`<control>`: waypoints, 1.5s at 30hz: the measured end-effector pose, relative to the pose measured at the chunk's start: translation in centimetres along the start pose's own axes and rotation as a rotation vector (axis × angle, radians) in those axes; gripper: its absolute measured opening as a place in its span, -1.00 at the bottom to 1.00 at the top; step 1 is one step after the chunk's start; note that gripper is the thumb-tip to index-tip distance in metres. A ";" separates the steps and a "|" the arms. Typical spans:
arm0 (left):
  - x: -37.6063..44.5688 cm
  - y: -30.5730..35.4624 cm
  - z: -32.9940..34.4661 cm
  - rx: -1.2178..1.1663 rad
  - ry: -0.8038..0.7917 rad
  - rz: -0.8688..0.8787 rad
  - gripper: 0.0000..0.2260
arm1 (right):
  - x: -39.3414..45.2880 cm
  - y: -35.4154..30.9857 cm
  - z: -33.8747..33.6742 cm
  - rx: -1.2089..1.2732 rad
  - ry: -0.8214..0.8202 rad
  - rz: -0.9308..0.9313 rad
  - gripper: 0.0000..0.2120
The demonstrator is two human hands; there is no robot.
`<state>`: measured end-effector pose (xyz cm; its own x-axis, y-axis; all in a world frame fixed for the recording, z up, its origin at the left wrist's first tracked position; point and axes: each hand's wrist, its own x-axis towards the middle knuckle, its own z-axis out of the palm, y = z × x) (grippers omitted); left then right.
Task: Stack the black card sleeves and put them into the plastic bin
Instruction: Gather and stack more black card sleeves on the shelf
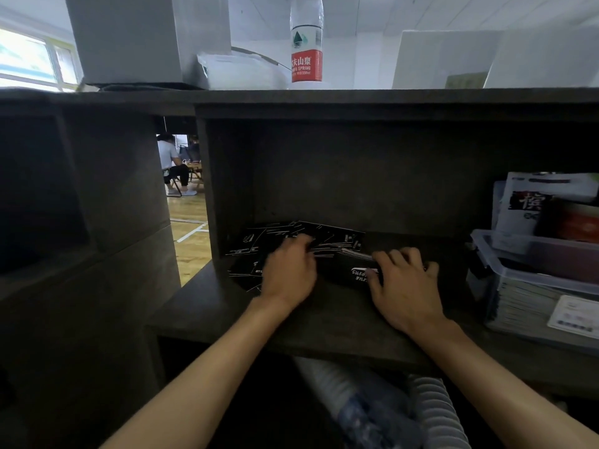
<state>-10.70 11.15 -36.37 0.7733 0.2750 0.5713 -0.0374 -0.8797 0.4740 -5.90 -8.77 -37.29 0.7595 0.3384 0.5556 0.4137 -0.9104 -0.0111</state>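
Sleeves [327,238], black, lie fanned loose toward the shelf's [324,319] back-left corner, left hand [287,270] spread flat raking them in, right hand [405,286] curled round a squared-up stack, plastic bin [518,270] waiting at the right edge.

The card sleeves [301,241] lay scattered at the shelf's [324,315] back left corner; the plastic bin [531,277] stood at its right edge, a bottle [306,43] on the top board above.
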 end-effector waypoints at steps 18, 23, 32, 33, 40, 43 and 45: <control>1.7 -5.1 -3.8 0.016 -0.055 -0.183 -0.75 | -0.1 0.0 -0.1 0.029 -0.049 0.012 -0.61; 0.8 -4.2 -4.8 -0.497 -0.108 0.000 -0.65 | -0.1 0.0 -0.2 0.054 -0.051 0.020 -0.62; -1.2 3.1 0.6 -0.064 0.101 0.306 -0.77 | -0.1 0.0 -0.6 0.186 -0.023 0.021 -0.53; -1.2 3.5 0.9 -0.045 0.124 0.304 -0.78 | -0.1 0.0 -0.6 0.162 -0.026 0.011 -0.56; -1.0 3.1 1.0 0.020 0.084 0.312 -0.80 | 0.7 -0.5 -0.7 -0.011 -0.097 -0.061 -0.66; -0.4 1.1 -0.1 0.037 0.110 0.204 -0.79 | 0.0 -0.9 -0.1 0.001 -0.051 -0.031 -0.69; 0.5 -0.8 -1.3 0.125 0.083 -0.007 -0.76 | -0.1 -0.9 0.1 0.021 -0.040 -0.020 -0.70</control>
<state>-11.04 12.53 -35.62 0.7183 0.3078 0.6240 0.0510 -0.9177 0.3940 -6.34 -7.99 -37.43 0.7703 0.3658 0.5223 0.4389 -0.8983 -0.0182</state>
